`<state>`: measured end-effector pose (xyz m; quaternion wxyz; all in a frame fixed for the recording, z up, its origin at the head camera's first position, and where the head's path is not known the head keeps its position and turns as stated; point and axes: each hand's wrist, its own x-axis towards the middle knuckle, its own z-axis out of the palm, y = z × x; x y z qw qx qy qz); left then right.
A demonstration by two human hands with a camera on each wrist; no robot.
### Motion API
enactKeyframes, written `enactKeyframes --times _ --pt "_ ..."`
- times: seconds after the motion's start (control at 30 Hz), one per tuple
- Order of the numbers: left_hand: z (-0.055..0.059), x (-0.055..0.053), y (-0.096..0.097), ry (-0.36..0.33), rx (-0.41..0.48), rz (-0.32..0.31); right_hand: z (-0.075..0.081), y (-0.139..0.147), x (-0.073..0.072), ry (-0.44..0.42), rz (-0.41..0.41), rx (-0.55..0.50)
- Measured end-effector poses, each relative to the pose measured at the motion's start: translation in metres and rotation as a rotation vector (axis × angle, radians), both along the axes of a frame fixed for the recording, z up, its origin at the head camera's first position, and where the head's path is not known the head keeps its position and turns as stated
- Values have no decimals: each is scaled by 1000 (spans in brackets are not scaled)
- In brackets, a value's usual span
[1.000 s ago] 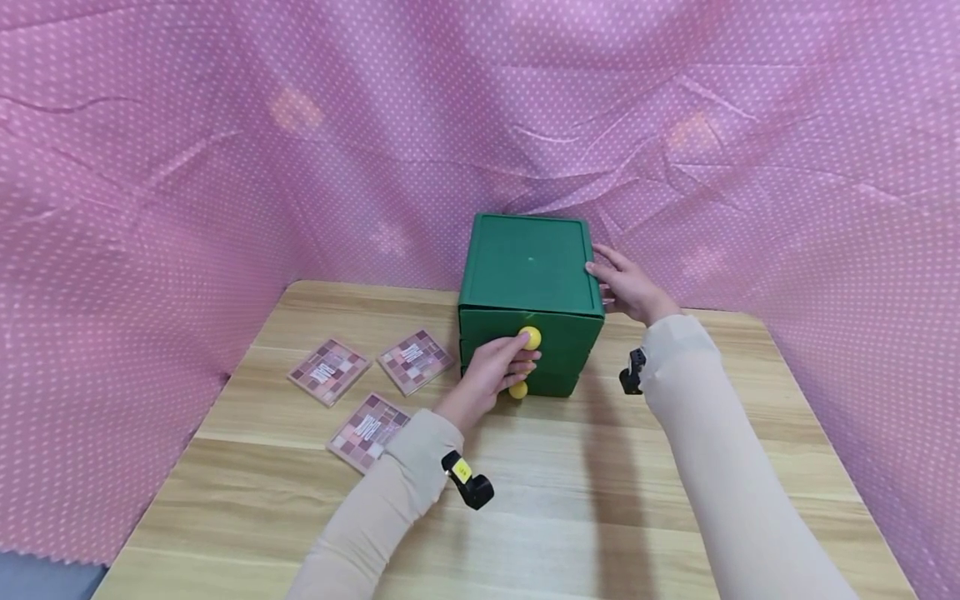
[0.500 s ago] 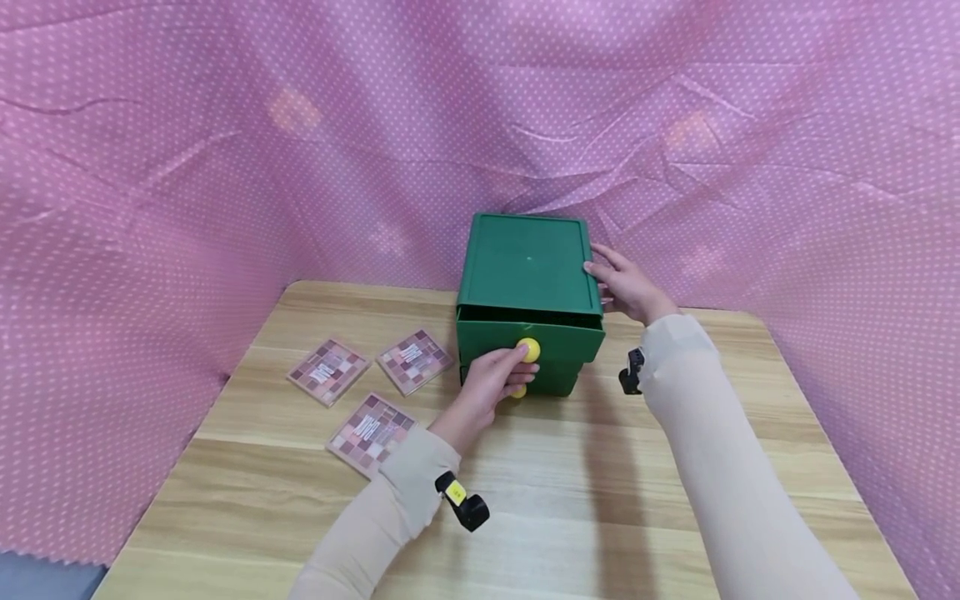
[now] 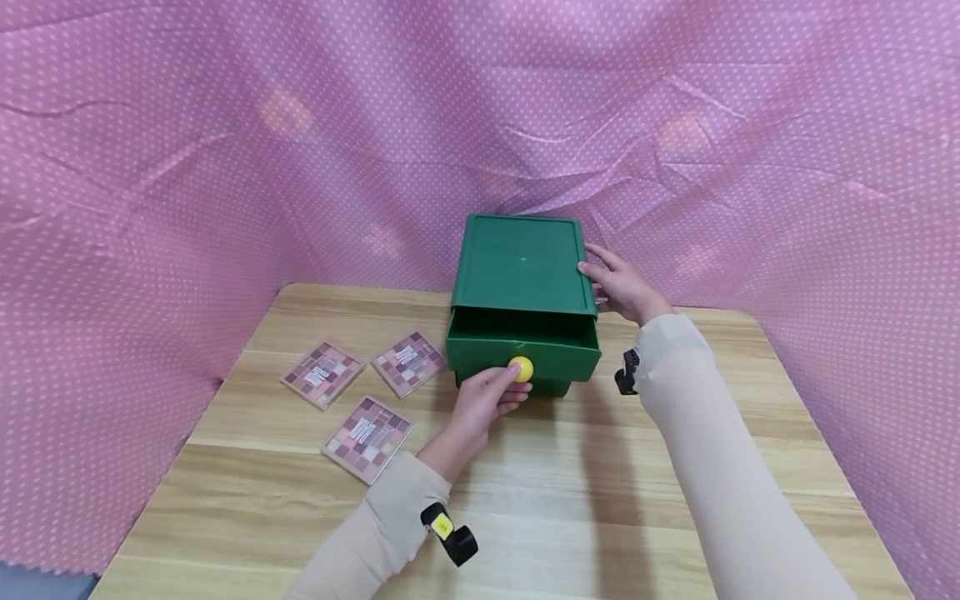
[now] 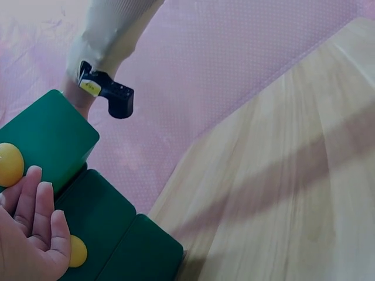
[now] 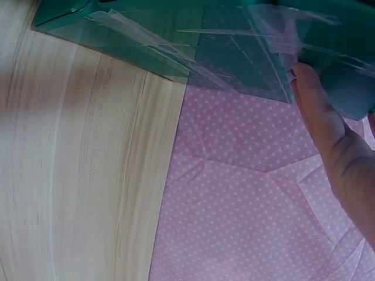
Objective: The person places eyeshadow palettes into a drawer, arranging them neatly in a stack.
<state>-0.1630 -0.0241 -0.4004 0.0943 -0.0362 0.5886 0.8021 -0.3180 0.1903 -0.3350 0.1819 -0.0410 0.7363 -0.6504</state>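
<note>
My left grip [image 3: 477, 403] pinches the knob [image 3: 523, 369] of the drawer [image 3: 557, 360] jutting towards six o'clock, my right grip [image 3: 624, 289] rests uncurled at the box's [image 3: 525, 265] three o'clock, and this apparent opening step likely calls for steady pulling.

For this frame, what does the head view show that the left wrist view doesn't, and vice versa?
Only the head view shows the three checkered cases, the box's top, the open drawer's inside and most of the right hand.

Only the left wrist view shows the lower knob.

Both share the left hand at the upper knob, the drawer's front, the right sleeve, the table and the pink cloth.
</note>
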Motion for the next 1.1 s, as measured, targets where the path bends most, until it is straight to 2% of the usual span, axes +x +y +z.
enactKeyframes --times 0.33,0.53,0.77,0.93,0.97,1.0,1.1 --pt "-4 17 -1 -4 27 2 -2 -1 0 13 3 13" --pt "-6 25 -1 15 29 8 -2 0 -1 19 5 6" --pt "-7 34 -2 3 41 10 -4 1 -1 20 0 7" --pt "-11 41 -1 53 54 12 -4 0 -2 22 0 11" --pt "-13 43 -1 69 60 10 -4 0 -2 23 0 13" --pt "-32 36 0 108 76 7 -5 0 -2 24 0 15" --pt "-33 42 1 122 88 -1 -5 0 -2 25 -4 13"
